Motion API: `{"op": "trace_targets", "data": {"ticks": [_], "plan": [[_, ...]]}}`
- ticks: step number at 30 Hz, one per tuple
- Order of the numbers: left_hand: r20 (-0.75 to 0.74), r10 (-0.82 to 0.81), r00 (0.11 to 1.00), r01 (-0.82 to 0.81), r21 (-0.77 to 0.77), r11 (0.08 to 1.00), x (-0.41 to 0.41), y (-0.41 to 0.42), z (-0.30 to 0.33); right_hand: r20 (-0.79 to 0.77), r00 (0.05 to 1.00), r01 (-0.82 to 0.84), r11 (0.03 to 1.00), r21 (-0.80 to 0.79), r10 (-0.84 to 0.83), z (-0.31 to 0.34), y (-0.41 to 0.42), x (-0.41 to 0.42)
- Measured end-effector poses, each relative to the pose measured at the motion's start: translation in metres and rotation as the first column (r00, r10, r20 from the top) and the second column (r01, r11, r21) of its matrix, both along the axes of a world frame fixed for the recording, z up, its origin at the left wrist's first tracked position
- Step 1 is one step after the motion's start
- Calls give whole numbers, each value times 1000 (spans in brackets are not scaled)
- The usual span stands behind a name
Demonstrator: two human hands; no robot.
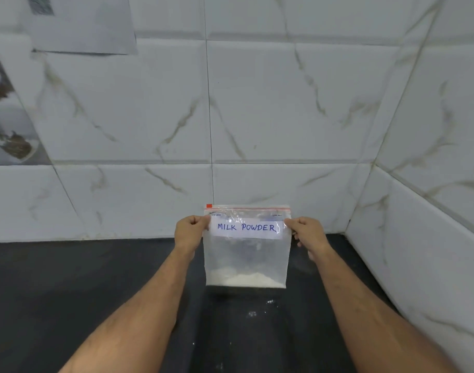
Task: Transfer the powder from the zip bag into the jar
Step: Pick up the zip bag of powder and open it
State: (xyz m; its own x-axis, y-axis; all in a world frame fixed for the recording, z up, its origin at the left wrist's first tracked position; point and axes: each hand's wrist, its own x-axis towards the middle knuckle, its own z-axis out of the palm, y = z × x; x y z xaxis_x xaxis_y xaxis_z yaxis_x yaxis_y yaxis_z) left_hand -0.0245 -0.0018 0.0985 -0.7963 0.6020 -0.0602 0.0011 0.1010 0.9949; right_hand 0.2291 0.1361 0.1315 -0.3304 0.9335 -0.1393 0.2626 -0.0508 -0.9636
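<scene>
Left hand (191, 228) and right hand (305, 232) each pinch an upper side edge of one clear plastic zip bag (246, 254), upright above the black worktop (69, 292). One white handwritten label (246, 228). White powder (246, 279) at the bag's bottom; scattered specks (257, 310) below the bag.

- Small print beside the zip bag (246, 249) seal: too small for us to read.
- Paper sheet (79, 22) on the wall: blurred, cut off by the top edge.
- Our forearms run off the bottom edge.
</scene>
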Motion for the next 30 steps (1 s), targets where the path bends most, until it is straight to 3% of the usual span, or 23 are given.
{"op": "trace_targets", "data": {"ticks": [9,18,21,23,26,30], "plan": [[112,-34,993,44,-93,995,32,-46,-33,178,984,10,970,-243,34,-26,-34,27],[135,-63,989,71,-53,996,42,-48,-25,174,985,37,975,-221,2,-31,-41,33],[43,-19,999,23,-80,997,41,-44,-18,206,978,26,981,-193,15,-32,-38,31],[-6,1,1000,-2,-96,995,41,-42,-16,270,963,30,998,-62,-13,-31,-35,26],[-24,29,999,-31,-89,996,40,-40,-15,431,892,-6,949,315,-137,-16,-38,11],[-40,28,999,-32,-91,995,35,-41,-16,376,924,-262,833,488,71,15,-52,-32]]}}
